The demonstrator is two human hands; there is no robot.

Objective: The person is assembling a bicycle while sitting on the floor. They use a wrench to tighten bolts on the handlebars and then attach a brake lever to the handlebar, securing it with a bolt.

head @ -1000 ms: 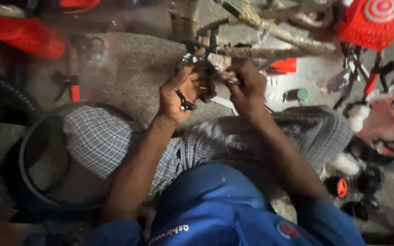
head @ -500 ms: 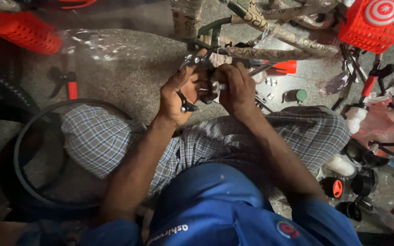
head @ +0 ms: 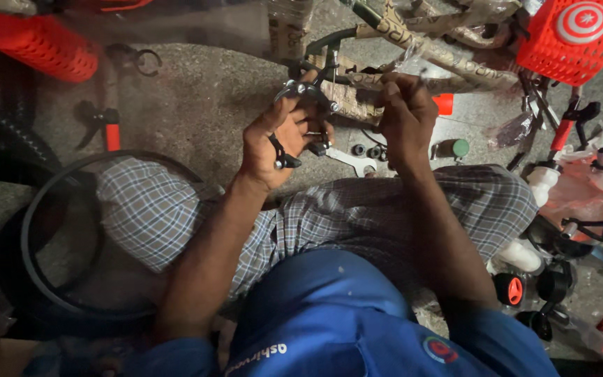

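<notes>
Left hand [head: 280, 143] around brake caliper [head: 306, 92]

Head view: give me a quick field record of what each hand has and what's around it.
left hand: grips a metal brake caliper at the wrapped bike frame
right hand: closed in a fist beside the frame; what it holds is hidden
floor between hands: flat wrench, small nuts
left side: tyre, red-handled pliers
upper right: red basket
</notes>
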